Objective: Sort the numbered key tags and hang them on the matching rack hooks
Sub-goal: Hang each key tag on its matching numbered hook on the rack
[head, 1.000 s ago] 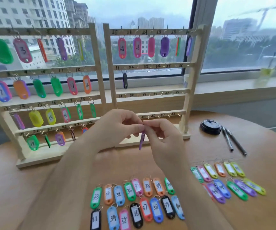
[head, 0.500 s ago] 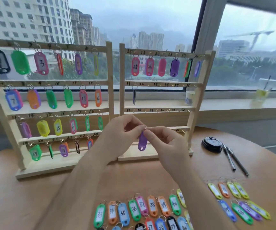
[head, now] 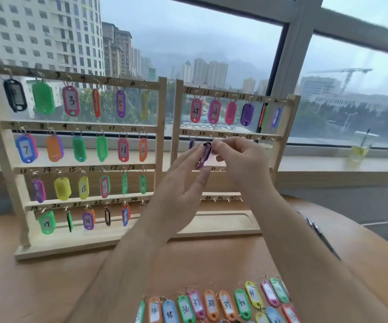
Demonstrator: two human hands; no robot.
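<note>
A purple key tag is raised in front of the right wooden rack, just under its second rail marked 31 to 36. My right hand pinches the tag's top at its ring. My left hand touches the tag from the left with loosely straight fingers. One dark tag hangs on that rail at hook 31. The left rack is filled with tags 1 to 24, and the right rack's top rail holds 25 to 30. Loose numbered tags lie in rows on the table near me.
Both racks stand on a round wooden table before a window sill. Pens lie at the right edge. A cup with a straw stands on the sill.
Both hands have lifted the purple tag from near the rack's bottom rail up to the second rail. The camera tilted up, so fewer loose tags show.
</note>
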